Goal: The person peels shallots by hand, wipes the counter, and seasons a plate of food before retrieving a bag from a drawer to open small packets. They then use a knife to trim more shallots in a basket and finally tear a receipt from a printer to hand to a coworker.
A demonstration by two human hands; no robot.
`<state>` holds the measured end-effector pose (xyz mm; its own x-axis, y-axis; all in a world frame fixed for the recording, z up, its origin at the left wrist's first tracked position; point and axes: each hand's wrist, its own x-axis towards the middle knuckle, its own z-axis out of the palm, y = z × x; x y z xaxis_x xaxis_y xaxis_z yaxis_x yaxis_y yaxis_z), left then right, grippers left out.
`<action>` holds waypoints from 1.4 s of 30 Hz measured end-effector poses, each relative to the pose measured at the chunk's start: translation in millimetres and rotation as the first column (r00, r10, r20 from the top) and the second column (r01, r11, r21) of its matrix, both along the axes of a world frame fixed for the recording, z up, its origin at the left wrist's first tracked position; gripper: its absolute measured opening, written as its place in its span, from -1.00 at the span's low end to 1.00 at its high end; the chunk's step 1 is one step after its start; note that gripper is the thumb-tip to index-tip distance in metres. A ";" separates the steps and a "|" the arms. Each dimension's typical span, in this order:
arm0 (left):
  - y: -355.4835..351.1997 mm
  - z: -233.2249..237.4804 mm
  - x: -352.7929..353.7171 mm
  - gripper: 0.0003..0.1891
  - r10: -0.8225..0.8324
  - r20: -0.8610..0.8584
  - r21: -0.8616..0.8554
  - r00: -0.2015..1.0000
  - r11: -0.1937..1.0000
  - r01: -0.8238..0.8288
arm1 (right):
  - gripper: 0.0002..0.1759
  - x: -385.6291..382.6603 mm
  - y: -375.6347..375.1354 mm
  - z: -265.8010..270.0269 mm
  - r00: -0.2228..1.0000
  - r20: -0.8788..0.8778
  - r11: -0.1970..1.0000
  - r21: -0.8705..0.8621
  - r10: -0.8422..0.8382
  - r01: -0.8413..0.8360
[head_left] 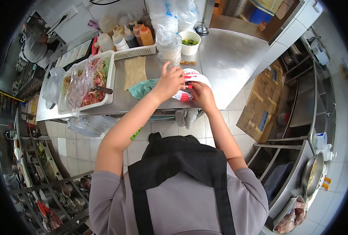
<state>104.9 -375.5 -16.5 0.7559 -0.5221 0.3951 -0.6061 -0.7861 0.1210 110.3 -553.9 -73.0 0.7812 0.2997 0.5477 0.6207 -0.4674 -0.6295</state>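
My left hand [170,82] lies half-closed over the top of a white packet [193,74] with red print, gripping its near edge, with one finger sticking up free. My right hand [199,94] is curled tight, and its fingertips pinch the same packet from the other side. Something small and dark sits between the two hands; I cannot tell what it is. The packet sits near the front edge of the steel table [229,58], right in front of me.

Counting what I see around it:
- One teal cloth [142,88] lies just beside my left wrist.
- One tan mat [135,70] lies flat beyond the cloth.
- One white tray [110,74] of noodles and chopped food sits further left. It has one clear plastic bag [80,84] draped into it and one dark handle [103,90] resting on its edge.
- One white basket [136,51] holds squeeze bottles. I count at least five, one of them orange [145,35]; those behind overlap.
- One white bowl [189,47] of limes stands past the packet.
- A bunch of clear bags [168,43] hangs beside the bowl.
- One sheet of cardboard [260,102] leans by the table's right end.
- Another person [35,45] is at work far to the left.
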 end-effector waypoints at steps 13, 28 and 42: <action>17.6 -10.7 -18.7 -0.91 0.026 0.257 0.018 0.966 0.999 -0.032 | -0.80 -24.6 10.3 11.3 0.985 -0.129 0.993 -0.002 0.117 -0.119; 19.6 -36.3 -24.3 -0.88 0.065 0.388 -0.067 0.920 0.997 -0.042 | -0.57 2.7 17.6 5.2 0.864 -0.502 1.000 0.010 0.029 -0.028; 22.9 -30.2 -21.2 -0.90 0.029 0.305 -0.089 0.952 0.996 -0.002 | -0.43 12.9 12.1 32.3 0.834 -0.533 0.961 -0.127 0.142 -0.245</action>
<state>83.8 -352.6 -46.8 0.5996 -0.4645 0.6517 -0.6125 -0.7905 0.0001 123.2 -541.8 -40.7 0.8486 0.5290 0.0034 0.3212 -0.5100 -0.7980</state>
